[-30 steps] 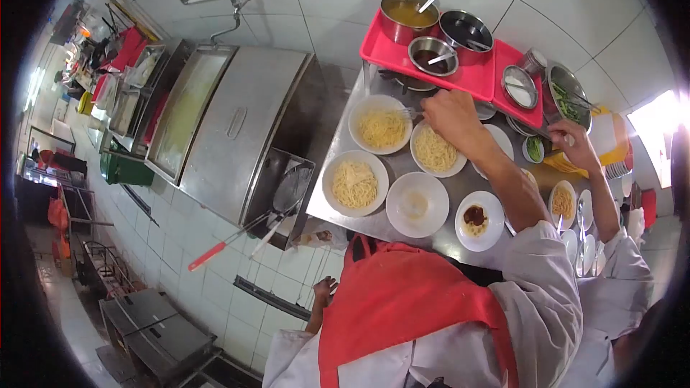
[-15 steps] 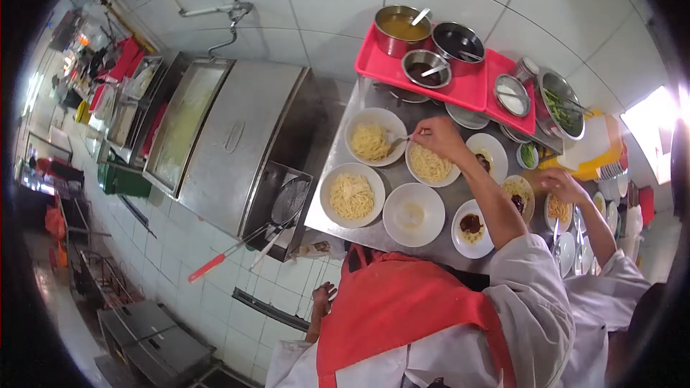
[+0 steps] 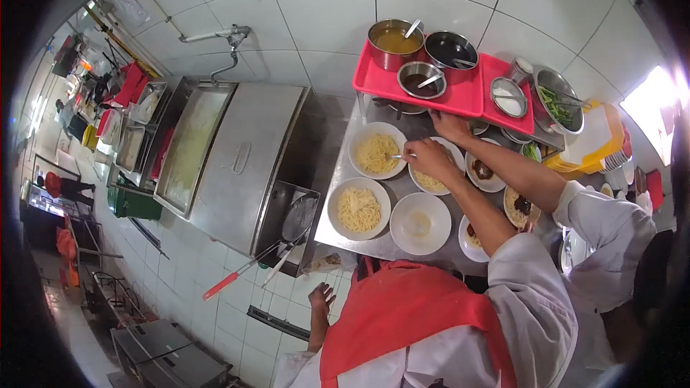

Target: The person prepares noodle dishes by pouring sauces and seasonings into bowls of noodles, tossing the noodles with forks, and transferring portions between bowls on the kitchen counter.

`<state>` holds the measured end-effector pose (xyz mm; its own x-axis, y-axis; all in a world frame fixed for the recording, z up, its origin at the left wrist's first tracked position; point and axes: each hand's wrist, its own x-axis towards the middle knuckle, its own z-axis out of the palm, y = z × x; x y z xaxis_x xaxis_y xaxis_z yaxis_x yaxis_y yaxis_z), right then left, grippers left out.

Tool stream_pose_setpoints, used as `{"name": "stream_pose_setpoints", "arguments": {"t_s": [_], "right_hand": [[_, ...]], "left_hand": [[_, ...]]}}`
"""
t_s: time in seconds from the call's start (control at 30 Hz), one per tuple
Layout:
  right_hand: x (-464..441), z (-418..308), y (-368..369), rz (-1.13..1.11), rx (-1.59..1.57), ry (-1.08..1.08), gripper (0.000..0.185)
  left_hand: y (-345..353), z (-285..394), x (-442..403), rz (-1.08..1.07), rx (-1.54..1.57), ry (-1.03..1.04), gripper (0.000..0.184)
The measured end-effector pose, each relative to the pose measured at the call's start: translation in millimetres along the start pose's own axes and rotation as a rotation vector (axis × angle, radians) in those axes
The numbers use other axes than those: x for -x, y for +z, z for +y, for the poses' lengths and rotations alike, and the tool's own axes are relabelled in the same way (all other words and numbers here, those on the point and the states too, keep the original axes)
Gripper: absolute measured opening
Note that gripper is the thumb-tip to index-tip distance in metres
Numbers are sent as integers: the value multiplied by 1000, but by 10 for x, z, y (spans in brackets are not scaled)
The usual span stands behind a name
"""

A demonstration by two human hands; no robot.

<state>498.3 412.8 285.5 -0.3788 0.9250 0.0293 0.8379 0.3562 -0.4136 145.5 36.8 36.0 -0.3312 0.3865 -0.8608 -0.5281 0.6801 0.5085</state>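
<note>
My right hand [image 3: 430,159] grips the handle of a spoon [image 3: 397,156], whose tip goes into the noodles [image 3: 376,154] in the upper left white bowl [image 3: 353,145]. Under that hand, partly hidden, is a second bowl of noodles [image 3: 429,183]. Nearer to me stand another noodle bowl [image 3: 359,208] and a bowl with only a little pale liquid [image 3: 420,224]. Away from the counter, my left hand [image 3: 322,297] hangs low beside the red apron [image 3: 410,312], fingers loosely bent and apart, holding nothing.
A co-worker's hand [image 3: 451,128] reaches past my right arm beneath the red tray [image 3: 460,102], which carries sauce pots [image 3: 395,39]. More bowls with dark sauce [image 3: 483,169] stand to the right. On the left are a steel cooker [image 3: 237,158] and a red-handled strainer [image 3: 221,286].
The co-worker's hand has moved from the right-hand bowls leftward to beneath the red tray. My right hand stays at the same bowl with the spoon; the view has shifted slightly.
</note>
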Motion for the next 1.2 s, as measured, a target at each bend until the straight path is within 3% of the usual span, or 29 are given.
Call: {"name": "stream_pose_setpoints", "arguments": {"t_s": [0.07, 0.13, 0.17, 0.2, 0.27, 0.4, 0.53, 0.6, 0.67, 0.77, 0.8, 0.9, 0.97, 1.0, 1.1, 1.17, 1.2], "right_hand": [[115, -69, -16, 30, 79, 12, 15], [36, -208, -33, 121, 352, -54, 13], [25, -309, -93, 122, 373, -112, 15], [-3, -371, -73, 132, 376, -96, 15], [-79, -467, -56, 95, 486, -68, 17], [-45, -791, -541, 57, 621, -66, 18], [12, -886, -1278, 229, 691, 15, 15], [16, -828, -1607, 128, 640, 89, 12], [72, -699, -1770, 303, 668, 99, 11], [95, -470, -1994, 367, 560, 145, 18], [101, -471, -1990, 369, 561, 151, 18], [111, -581, -1821, 59, 473, 295, 14], [107, -561, -1302, -72, 468, 296, 17], [85, -486, -992, -141, 468, 287, 18], [82, -377, -351, -14, 441, 198, 16], [21, -336, -132, -23, 371, 135, 16], [67, -335, -75, -17, 363, 144, 16]], "left_hand": [[4, -48, -18, -21, -6, -9, 46], [17, -67, -72, -76, -113, -54, 46], [-275, -454, -529, -254, -396, 170, 45], [-253, -380, -455, -265, -410, 177, 45], [-175, -282, -261, -179, -467, 12, 45], [-198, -243, -274, -151, -286, -51, 45], [-232, -258, -299, -103, -123, -86, 44], [-201, -207, -217, -99, -105, -89, 44], [-93, -114, -141, -57, -2, -92, 45], [-113, -210, -307, -164, -195, -17, 44], [-106, -195, -325, -168, -199, -15, 44], [-59, -136, -424, -160, -185, -68, 45], [-130, -161, -548, -309, -504, 148, 47], [-154, -140, -587, -314, -510, 152, 47], [-224, -105, -737, -484, -614, 200, 50], [-204, -76, -918, -464, -422, -177, 52], [-266, -20, -913, -476, -531, -176, 51]]}}
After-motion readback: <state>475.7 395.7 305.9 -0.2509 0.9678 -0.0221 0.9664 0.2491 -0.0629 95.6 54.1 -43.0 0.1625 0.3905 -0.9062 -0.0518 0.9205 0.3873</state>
